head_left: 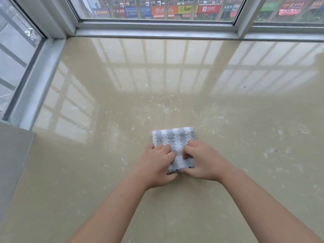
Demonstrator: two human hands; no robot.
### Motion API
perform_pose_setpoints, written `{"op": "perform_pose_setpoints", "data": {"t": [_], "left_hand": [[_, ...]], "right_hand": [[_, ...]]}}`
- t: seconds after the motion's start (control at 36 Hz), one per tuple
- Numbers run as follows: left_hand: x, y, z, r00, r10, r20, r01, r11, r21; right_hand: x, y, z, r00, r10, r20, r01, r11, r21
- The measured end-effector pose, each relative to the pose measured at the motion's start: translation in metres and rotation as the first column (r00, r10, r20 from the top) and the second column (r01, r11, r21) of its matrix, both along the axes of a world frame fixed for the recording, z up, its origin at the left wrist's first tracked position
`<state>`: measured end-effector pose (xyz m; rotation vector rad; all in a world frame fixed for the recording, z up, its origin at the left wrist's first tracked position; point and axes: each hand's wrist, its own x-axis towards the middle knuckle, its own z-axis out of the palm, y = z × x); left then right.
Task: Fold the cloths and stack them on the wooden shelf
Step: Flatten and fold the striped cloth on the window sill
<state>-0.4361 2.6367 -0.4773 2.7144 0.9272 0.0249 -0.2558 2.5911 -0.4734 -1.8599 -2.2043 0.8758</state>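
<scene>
A small white cloth (pixel 173 137) with grey patterned stripes lies folded on the glossy beige floor (pixel 175 85), just ahead of me. My left hand (pixel 157 163) grips its near left part, fingers curled over the top and thumb at the near edge. My right hand (pixel 199 160) pinches the near right part the same way. Both hands cover the cloth's near half; its far half lies flat. No wooden shelf is in view.
Aluminium-framed windows (pixel 157 27) run along the far side and the left side (pixel 35 76), meeting in a corner. A grey wall edge (pixel 12 163) juts in at the left. The floor carries pale scuff marks.
</scene>
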Motion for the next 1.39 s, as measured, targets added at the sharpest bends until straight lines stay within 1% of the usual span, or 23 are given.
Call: {"op": "perform_pose_setpoints", "data": {"t": [0.06,0.11,0.14,0.17,0.19,0.22,0.28,0.36,0.42,0.44,0.53,0.61,0.67,0.75,0.83,0.92,1.0,1.08,1.17,1.22,1.31,1.33,1.39], "left_hand": [[0.001,0.002,0.007,0.988,0.14,0.062,-0.128,0.978,-0.162],[0.002,0.009,0.011,0.952,0.287,0.109,-0.242,0.919,-0.31],[0.002,0.013,0.011,0.924,0.347,0.163,-0.281,0.902,-0.328],[0.003,0.016,0.011,0.895,0.384,0.226,-0.31,0.901,-0.302],[0.005,0.019,0.01,0.868,0.405,0.288,-0.338,0.906,-0.256],[0.007,0.02,0.007,0.847,0.419,0.327,-0.361,0.905,-0.226],[0.013,0.022,0.004,0.832,0.415,0.368,-0.386,0.91,-0.155],[0.026,0.021,0.0,0.829,0.389,0.401,-0.394,0.916,-0.073],[0.035,0.018,-0.007,0.841,0.375,0.39,-0.386,0.921,-0.052],[0.039,0.016,-0.011,0.852,0.372,0.369,-0.378,0.924,-0.06],[0.042,0.011,-0.034,0.889,0.353,0.291,-0.345,0.935,-0.082],[0.032,0.005,-0.054,0.921,0.307,0.24,-0.298,0.952,-0.074],[0.025,0.003,-0.056,0.939,0.276,0.206,-0.267,0.961,-0.07],[0.022,0.003,-0.049,0.945,0.288,0.152,-0.281,0.957,-0.071],[0.019,0.003,-0.051,0.95,0.3,0.085,-0.299,0.954,-0.022],[0.017,0.005,-0.05,0.936,0.352,0.023,-0.352,0.936,-0.003],[0.014,0.004,-0.049,0.921,0.387,-0.027,-0.388,0.922,0.002],[0.009,0.003,-0.052,0.907,0.417,-0.062,-0.418,0.908,-0.006],[-0.001,0.002,-0.055,0.895,0.438,-0.078,-0.441,0.897,-0.015],[-0.009,0.003,-0.057,0.895,0.437,-0.088,-0.442,0.896,-0.04],[-0.017,0.004,-0.054,0.903,0.414,-0.117,-0.422,0.905,-0.053],[-0.018,0.005,-0.052,0.911,0.398,-0.112,-0.406,0.911,-0.064],[-0.017,0.007,-0.045,0.913,0.402,-0.064,-0.407,0.9,-0.158]], "right_hand": [[0.002,0.005,0.005,0.991,-0.104,-0.08,0.102,0.994,-0.033],[0.007,0.012,0.01,0.936,-0.291,-0.196,0.301,0.953,0.02],[0.009,0.016,0.012,0.889,-0.389,-0.24,0.415,0.908,0.064],[0.011,0.02,0.013,0.841,-0.472,-0.264,0.512,0.852,0.11],[0.011,0.024,0.014,0.803,-0.531,-0.272,0.58,0.801,0.148],[0.01,0.028,0.014,0.784,-0.562,-0.263,0.612,0.771,0.177],[0.002,0.035,0.012,0.805,-0.553,-0.216,0.592,0.771,0.233],[-0.017,0.039,0.005,0.886,-0.456,-0.09,0.456,0.816,0.356],[-0.03,0.041,-0.003,0.901,-0.433,-0.033,0.407,0.816,0.411],[-0.036,0.041,-0.008,0.905,-0.425,-0.034,0.399,0.815,0.42],[-0.048,0.039,-0.026,0.923,-0.384,-0.034,0.364,0.837,0.409],[-0.049,0.025,-0.045,0.951,-0.308,0.016,0.28,0.882,0.379],[-0.045,0.016,-0.052,0.959,-0.278,0.049,0.244,0.904,0.352],[-0.042,0.014,-0.053,0.954,-0.285,0.094,0.243,0.918,0.312],[-0.04,0.015,-0.056,0.933,-0.313,0.177,0.249,0.917,0.31],[-0.039,0.015,-0.057,0.914,-0.336,0.23,0.272,0.924,0.27],[-0.036,0.013,-0.058,0.902,-0.364,0.233,0.316,0.923,0.22],[-0.032,0.008,-0.062,0.889,-0.409,0.207,0.369,0.907,0.204],[-0.027,0.005,-0.059,0.91,-0.375,0.178,0.349,0.923,0.159],[-0.023,0.004,-0.057,0.926,-0.344,0.154,0.337,0.939,0.068],[-0.018,0.002,-0.054,0.919,-0.378,0.107,0.376,0.926,0.043],[-0.017,0.001,-0.053,0.917,-0.388,0.091,0.387,0.922,0.027],[-0.015,0.001,-0.046,0.907,-0.42,0.019,0.42,0.908,0.0]]}}
